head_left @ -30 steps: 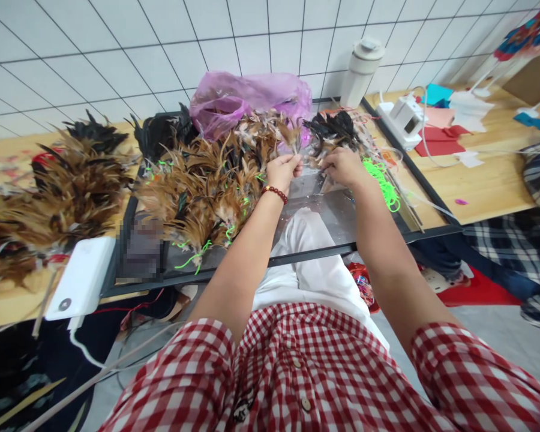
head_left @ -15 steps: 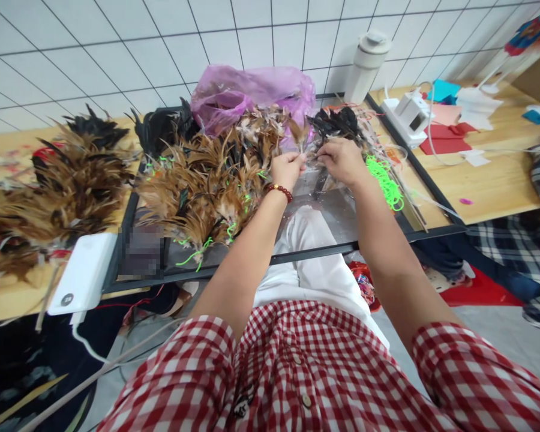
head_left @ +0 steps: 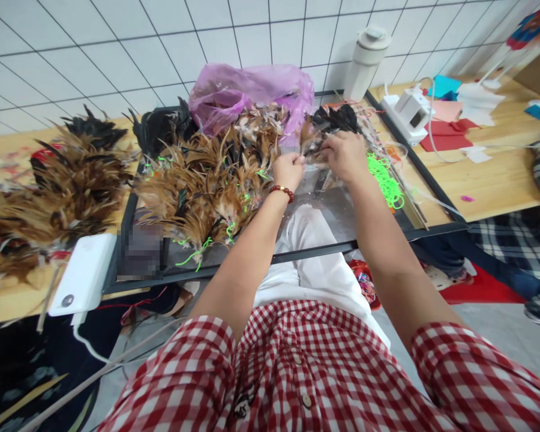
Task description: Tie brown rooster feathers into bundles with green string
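Observation:
My left hand (head_left: 289, 171), with a bead bracelet at the wrist, is closed in a pinch on a small brown feather (head_left: 305, 141) that stands up from the fingertips. To its right, my right hand (head_left: 345, 155) reaches down into loose dark and brown feathers (head_left: 314, 144); its fingers are bent together, and what lies between them is hidden. Black feathers (head_left: 342, 119) lie just beyond the right knuckles. Left of my left hand spreads a large heap of brown feather bunches (head_left: 207, 180), some tied with green string.
A black-edged tray (head_left: 315, 253) carries the feathers, a pink plastic bag (head_left: 252, 84) and a green string tangle (head_left: 386, 183). A white bottle (head_left: 364, 66) stands at the back. More feathers (head_left: 72, 168) and a power bank (head_left: 83, 273) are left; a power strip (head_left: 407, 117) is right.
My right hand has moved slightly up and away from me, further into the loose feathers. My left hand stays nearly in place, still pinching the feather.

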Demonstrator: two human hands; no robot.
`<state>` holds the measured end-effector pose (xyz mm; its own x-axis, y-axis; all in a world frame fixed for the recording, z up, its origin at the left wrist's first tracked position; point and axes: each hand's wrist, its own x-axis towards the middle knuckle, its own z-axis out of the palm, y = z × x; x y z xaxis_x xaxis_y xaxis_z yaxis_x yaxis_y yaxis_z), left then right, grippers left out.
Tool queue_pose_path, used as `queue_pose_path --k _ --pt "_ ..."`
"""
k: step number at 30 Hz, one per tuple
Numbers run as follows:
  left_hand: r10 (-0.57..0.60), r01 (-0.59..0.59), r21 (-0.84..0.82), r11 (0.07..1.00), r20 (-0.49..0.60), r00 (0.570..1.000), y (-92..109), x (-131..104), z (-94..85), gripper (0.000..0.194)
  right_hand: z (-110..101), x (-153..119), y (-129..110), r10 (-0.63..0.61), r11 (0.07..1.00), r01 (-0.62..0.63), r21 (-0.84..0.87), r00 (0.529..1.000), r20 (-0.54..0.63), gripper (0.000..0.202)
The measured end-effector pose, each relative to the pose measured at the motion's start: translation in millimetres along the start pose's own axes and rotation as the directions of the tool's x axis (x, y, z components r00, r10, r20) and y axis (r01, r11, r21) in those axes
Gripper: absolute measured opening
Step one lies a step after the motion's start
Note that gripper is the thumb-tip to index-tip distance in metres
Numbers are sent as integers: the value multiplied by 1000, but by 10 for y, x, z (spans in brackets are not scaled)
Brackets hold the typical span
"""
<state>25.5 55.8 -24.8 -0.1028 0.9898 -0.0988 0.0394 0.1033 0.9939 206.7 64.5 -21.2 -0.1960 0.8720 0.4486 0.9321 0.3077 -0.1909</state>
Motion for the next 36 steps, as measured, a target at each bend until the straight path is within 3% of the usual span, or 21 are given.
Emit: queue_pose_path --k 3,6,9,13,16,19,21,27,36 --pt "-55 48 -156 987 -36 998 82 2 -40 23 -2 -11 236 152 988 -151 13 983 -105 37" --pt "-114 91 -287 954 -64 991 139 -6 -72 22 -57 -9 295 180 983 -174 66 979 -98 32" --pt "-147 119 -332 936 -61 987 150 -15 -81 23 -95 2 196 34 983 -45 176 997 67 25" --pt "-159 135 -350 927 -41 986 147 -21 -76 22 -36 12 94 -156 957 91 276 963 221 21" --pt "-166 147 -343 928 -24 986 166 -35 -70 23 -27 17 71 -106 960 44 276 971 213 17" --pt "-170 161 -317 934 0 985 192 -64 -59 26 -101 18 18 89 960 -99 263 995 49 25" --pt "-175 173 -289 942 18 984 200 -83 -46 26 -142 16 -36 140 961 -125 247 989 -41 29" --pt "-115 117 -172 978 25 993 161 -98 -7 26 -61 3 -199 -87 987 86 134 996 2 27" --pt "-42 45 -34 998 75 996 86 -104 42 28 -54 -27 -286 -58 996 57 73 998 13 28"
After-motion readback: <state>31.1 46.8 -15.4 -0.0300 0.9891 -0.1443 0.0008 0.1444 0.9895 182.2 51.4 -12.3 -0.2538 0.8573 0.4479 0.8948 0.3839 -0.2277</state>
